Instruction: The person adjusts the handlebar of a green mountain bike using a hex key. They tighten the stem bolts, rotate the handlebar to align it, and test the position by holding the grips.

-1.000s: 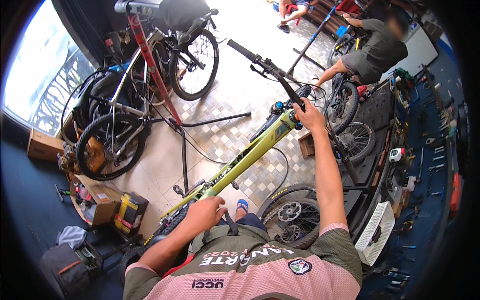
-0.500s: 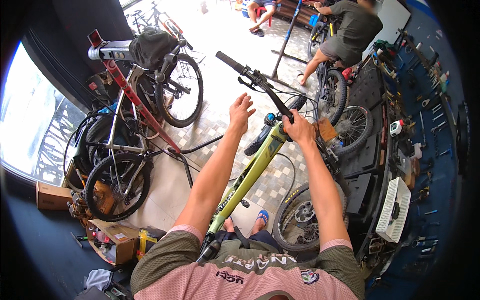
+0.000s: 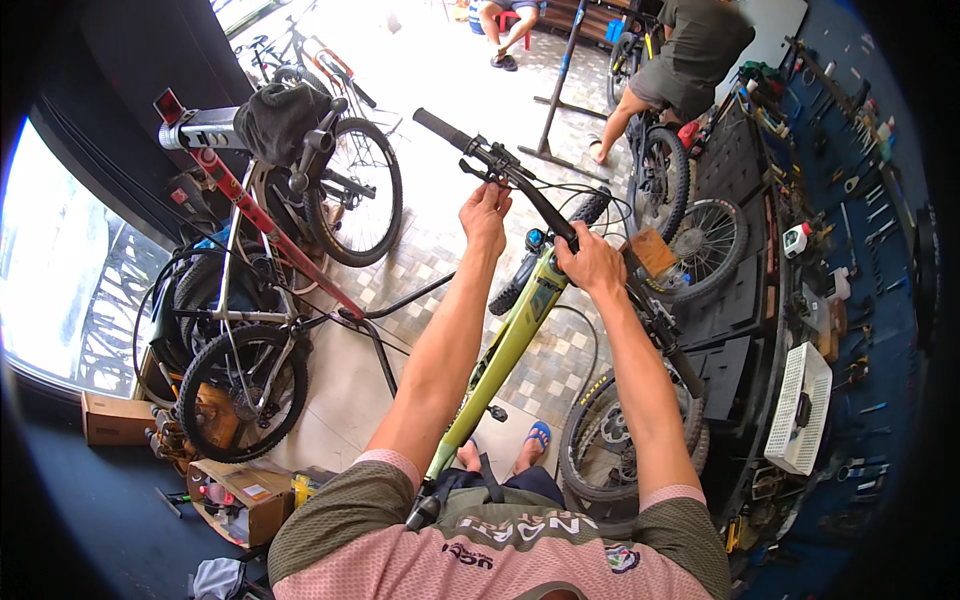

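Note:
A yellow-green mountain bike frame [image 3: 512, 352] stands in front of me, its black handlebar [image 3: 543, 203] running from upper left toward lower right. My right hand [image 3: 593, 262] is closed around the bar close to the stem. Under the left side of the bar, my left hand [image 3: 484, 218] has its fingertips pinched together beside the brake lever [image 3: 471, 171] and its clamp; what lies between them is too small to make out. Farther out is the black left grip [image 3: 442, 127], which neither hand touches. A blue-topped cap [image 3: 535, 238] sits by the stem.
On the left, a bike with a red tube [image 3: 240, 190] hangs by a silver stand arm [image 3: 215, 128]. A loose wheel [image 3: 612, 440] leans at my right. Beyond it are a white basket [image 3: 800, 408] and a tool wall [image 3: 880, 300]. A person [image 3: 690, 60] works at another bike.
My left hand has gone from open beside the bar to pinched at the lever beneath it. My right hand stays on the bar. The view has shifted slightly.

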`<action>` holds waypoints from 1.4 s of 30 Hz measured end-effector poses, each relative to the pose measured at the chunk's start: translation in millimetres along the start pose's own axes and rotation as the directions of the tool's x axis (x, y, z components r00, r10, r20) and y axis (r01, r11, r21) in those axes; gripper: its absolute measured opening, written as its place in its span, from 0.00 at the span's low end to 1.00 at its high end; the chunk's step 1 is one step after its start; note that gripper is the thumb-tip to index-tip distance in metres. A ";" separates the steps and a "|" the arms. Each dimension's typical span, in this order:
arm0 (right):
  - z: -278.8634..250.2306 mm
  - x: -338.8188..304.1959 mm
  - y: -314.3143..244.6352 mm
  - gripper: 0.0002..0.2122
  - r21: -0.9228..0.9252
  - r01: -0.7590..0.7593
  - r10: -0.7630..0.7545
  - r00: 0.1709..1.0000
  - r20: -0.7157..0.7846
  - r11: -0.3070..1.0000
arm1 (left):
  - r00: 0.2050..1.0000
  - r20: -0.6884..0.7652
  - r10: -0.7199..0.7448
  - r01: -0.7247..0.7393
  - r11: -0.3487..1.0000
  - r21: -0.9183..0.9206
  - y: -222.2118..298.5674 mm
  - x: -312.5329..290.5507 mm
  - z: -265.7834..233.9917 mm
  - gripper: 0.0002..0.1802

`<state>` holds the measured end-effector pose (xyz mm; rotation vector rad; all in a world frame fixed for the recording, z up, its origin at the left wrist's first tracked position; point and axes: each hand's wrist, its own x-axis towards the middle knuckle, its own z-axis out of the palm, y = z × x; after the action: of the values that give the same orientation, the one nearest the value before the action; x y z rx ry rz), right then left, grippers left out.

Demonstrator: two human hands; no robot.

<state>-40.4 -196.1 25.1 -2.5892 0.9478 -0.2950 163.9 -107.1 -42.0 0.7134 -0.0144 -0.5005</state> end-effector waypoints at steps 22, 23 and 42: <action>2.4 -2.1 1.1 0.23 -0.012 0.030 -0.030 0.999 -0.042 0.999 | 0.976 -0.064 0.210 -0.205 0.976 0.078 -16.4 -9.9 19.0 0.09; 2.8 -0.5 1.4 0.23 -0.009 0.038 -0.038 0.998 -0.043 0.999 | 0.983 -0.034 0.178 -0.175 0.981 0.079 -10.8 -11.2 16.0 0.09; 12.3 6.4 -27.5 0.23 -0.284 0.343 -0.404 0.893 -0.197 0.896 | 0.784 0.621 -0.028 -0.493 -0.637 0.593 187.8 3.6 -33.8 0.36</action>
<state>-15.8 -177.5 25.5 -3.0118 0.5732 -0.6629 254.8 33.3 50.0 2.5359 -1.3014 0.3519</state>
